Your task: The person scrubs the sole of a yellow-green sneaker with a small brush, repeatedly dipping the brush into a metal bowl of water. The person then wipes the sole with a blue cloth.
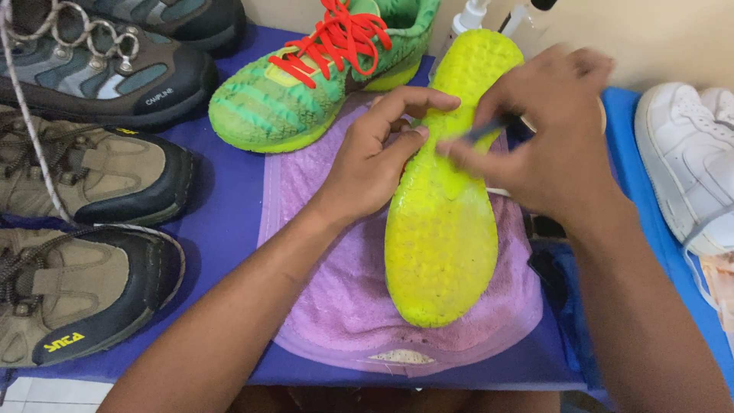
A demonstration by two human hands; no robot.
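Both hands work on an upturned shoe with a yellow-green sole (pixel 443 229), which lies sole-up on a purple towel (pixel 336 306) in the middle of the blue-covered surface (pixel 229 222). On one side, the left hand (pixel 375 157) grips the shoe at its narrow waist, fingers curled over the sole's edge and thumb pressed against the side. From the other side, the right hand (pixel 547 141) is closed around a thin dark tool (pixel 483 132) — blurred, possibly a small brush or pick — whose tip meets the sole just beside the left fingertips. Behind the towel stands the matching green shoe with red laces (pixel 321 76), upright, toe toward the left. Farther left, two tan and black hiking shoes (pixel 84 237) sit one below the other, and a grey hiking shoe (pixel 99 73) lies above them with a pale cord (pixel 30 130) trailing down across the group. At the right edge rests a white sneaker (pixel 684 164), well apart from the towel, and two spray bottle tops (pixel 497 15) show behind the sole's toe.
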